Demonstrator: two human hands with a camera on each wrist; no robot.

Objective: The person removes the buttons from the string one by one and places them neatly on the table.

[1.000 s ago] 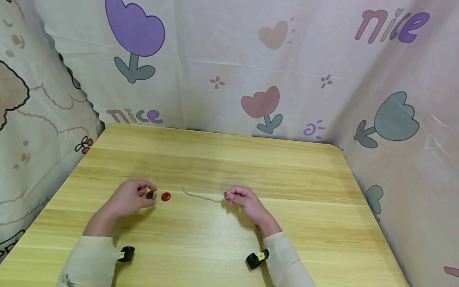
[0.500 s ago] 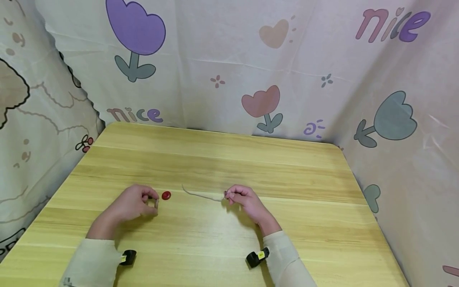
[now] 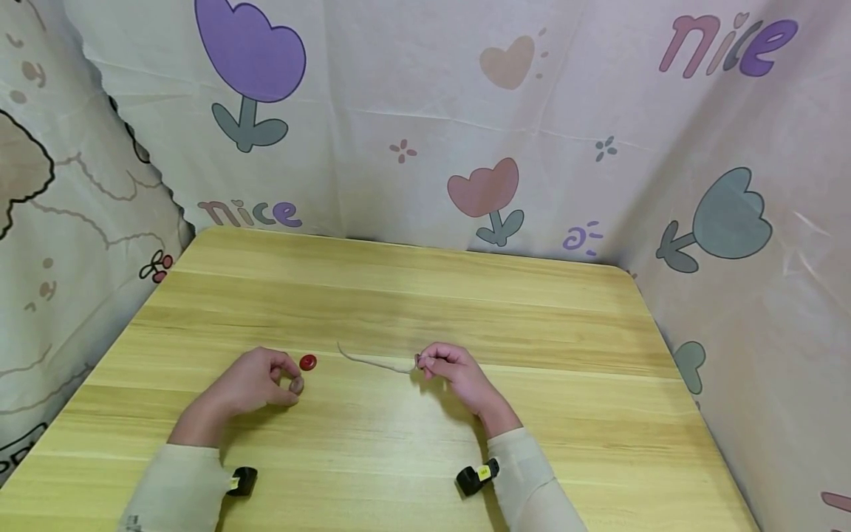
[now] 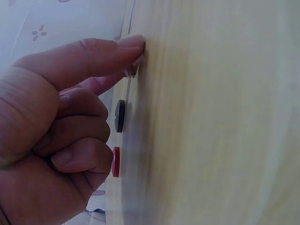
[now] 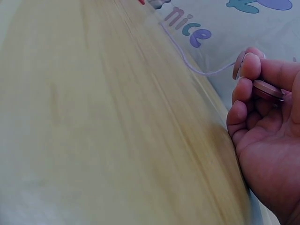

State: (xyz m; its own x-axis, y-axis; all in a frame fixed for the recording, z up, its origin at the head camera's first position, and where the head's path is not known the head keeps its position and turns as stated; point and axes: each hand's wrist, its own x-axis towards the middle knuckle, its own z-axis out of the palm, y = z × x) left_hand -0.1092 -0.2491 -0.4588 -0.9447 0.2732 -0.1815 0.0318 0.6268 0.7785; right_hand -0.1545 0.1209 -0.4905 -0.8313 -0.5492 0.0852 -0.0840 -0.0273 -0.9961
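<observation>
Thumb and index finger of my left hand [image 3: 251, 380] pinch a brownish button [image 3: 296, 385] just above the table. Just beyond the fingertips a red button [image 3: 308, 362] lies flat on the wood. A dark button [image 4: 120, 116] shows beside the red one in the left wrist view; in the head view the hand hides it. My right hand [image 3: 457, 375] pinches a thin pale cord [image 3: 375, 363] close to a brown button [image 5: 238, 65]. More buttons [image 5: 268, 90] sit stacked within its curled fingers. The cord's free end trails leftward toward the red button.
The wooden table [image 3: 425, 295] reaches back to a printed curtain [image 3: 372, 111], with more of this cloth along both sides. A black wrist camera [image 3: 243, 481] sits at the left sleeve, another black camera [image 3: 476, 478] at the right.
My left hand has shifted slightly right and nearer the body, with the button turned to show its face. It now covers the dark button. The right hand stays put with the cord.
</observation>
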